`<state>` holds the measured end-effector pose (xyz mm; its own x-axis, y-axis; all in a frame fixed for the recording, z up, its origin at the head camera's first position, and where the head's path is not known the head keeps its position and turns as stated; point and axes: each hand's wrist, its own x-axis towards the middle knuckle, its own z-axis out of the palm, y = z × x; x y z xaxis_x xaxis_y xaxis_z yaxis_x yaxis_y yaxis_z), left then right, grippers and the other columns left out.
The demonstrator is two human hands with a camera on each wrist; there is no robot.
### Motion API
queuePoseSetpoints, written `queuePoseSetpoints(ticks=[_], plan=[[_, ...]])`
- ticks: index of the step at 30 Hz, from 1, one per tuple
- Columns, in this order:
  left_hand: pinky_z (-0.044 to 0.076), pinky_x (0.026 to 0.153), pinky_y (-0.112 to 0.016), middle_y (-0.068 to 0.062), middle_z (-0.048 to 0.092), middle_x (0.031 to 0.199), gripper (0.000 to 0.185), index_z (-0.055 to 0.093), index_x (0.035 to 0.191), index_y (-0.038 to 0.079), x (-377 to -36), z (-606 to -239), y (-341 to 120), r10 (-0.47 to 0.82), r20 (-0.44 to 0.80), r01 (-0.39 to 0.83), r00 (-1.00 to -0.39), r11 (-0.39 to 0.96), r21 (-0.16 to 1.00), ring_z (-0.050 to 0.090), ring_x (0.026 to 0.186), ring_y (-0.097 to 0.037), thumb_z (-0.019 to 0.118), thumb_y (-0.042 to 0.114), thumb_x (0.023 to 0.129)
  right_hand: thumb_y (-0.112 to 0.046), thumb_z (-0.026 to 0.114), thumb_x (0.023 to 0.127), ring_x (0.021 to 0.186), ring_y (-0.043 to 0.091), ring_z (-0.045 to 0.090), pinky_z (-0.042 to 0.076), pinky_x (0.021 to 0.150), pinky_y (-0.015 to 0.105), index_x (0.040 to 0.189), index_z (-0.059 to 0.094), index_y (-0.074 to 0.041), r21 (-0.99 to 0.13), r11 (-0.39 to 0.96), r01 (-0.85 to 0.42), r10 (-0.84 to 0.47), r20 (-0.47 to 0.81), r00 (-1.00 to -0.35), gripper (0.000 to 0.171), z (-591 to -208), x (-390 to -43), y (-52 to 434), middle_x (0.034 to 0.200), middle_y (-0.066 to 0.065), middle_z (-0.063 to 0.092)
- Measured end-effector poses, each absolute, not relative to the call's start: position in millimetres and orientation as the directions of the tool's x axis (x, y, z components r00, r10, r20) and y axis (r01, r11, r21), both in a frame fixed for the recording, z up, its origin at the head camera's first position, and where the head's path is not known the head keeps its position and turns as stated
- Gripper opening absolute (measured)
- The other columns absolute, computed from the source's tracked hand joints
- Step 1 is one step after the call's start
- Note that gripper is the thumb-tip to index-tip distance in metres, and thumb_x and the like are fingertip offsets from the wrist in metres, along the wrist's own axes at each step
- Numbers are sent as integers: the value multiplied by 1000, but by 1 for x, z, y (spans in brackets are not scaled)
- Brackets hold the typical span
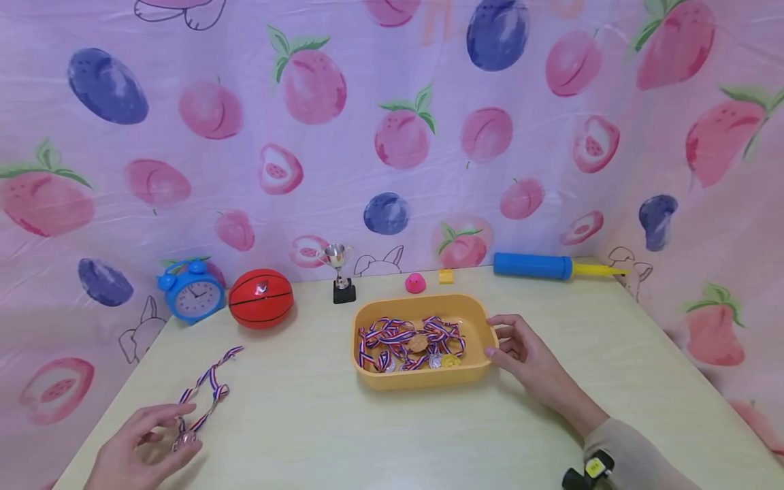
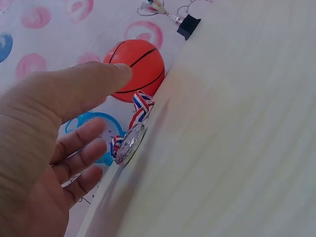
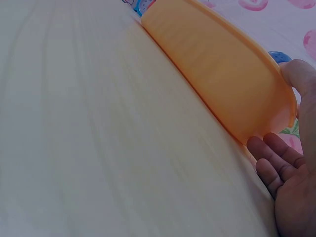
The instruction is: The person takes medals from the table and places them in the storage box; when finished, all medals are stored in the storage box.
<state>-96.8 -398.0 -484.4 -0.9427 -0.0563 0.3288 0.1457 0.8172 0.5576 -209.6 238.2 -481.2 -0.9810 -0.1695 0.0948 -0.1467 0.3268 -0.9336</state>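
At the table's left front, my left hand (image 1: 137, 446) is spread beside a medal (image 2: 131, 143) with a red, white and blue ribbon (image 1: 212, 381). In the left wrist view the thumb and fingers stand apart from each other, and the medal lies on the table beyond them. My right hand (image 1: 533, 361) is at the right end of a yellow-orange plastic basket (image 1: 416, 381). Its thumb and index fingertip touch the rim, while the other fingers bend loosely outside the wall. Inside the basket, several medals (image 1: 418, 342) lie among tangled ribbons.
Along the back stand a blue alarm clock (image 1: 194, 297), a red basketball (image 1: 261, 299), a small trophy cup (image 1: 340, 279), a pink rubber duck (image 1: 415, 283), a yellow block (image 1: 446, 276) and a blue and yellow pump (image 1: 539, 267). A fruit-patterned cloth (image 1: 343, 170) rises behind the table.
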Motion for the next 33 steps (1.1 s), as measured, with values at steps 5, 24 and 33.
queuePoseSetpoints(ticks=[5,24,33], plan=[[48,69,-24,-6,64,117,61,79,136,21,-100,-481,-405,-62,147,24,-987,853,522,53,90,-10,99,47,84,-25,76,109,116,32,65,59,94,21,155,50,-20,-935,330,-134,-164,83,-983,53,-481,-211,238,145,18,62],[59,81,-14,-2,68,117,76,77,140,9,-106,-479,-410,-105,-116,-151,-988,834,530,69,96,-11,97,55,83,-25,75,109,117,34,65,58,94,21,154,50,-21,-932,336,-136,-164,84,-983,52,-484,-212,239,144,18,62],[61,81,-19,-2,70,114,66,78,137,7,-106,-478,-409,-122,-155,-192,-980,775,602,72,96,-14,98,44,86,-26,76,109,116,34,64,58,94,21,154,51,-22,-929,343,-136,-156,87,-984,52,-484,-212,238,143,17,62]])
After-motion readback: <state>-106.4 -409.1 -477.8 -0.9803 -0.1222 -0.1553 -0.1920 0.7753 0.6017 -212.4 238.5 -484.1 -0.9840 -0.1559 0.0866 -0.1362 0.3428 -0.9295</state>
